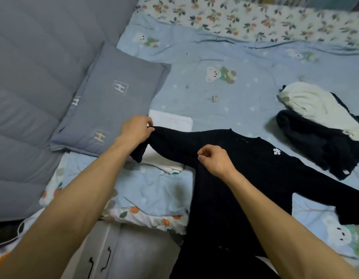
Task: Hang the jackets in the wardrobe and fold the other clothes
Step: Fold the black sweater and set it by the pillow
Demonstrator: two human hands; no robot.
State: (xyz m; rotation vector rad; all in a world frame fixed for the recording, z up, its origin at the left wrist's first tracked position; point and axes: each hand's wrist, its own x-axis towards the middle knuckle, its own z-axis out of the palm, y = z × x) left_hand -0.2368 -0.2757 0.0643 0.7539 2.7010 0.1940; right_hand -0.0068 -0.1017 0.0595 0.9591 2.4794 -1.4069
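Black long-sleeved top [245, 178] spread front-up on the bed [245, 93], hem hanging over the near edge; right hand [213, 159] pinches the fabric near the shoulder, fingers curled; left hand [137, 129] grips the sleeve end, lifted over folded white cloth [171, 121]; grey pillow [114, 101] left against the padded headboard [33, 77]; farther right, a heap of black and white clothes [319, 125]; floral quilt [255, 19] beyond.
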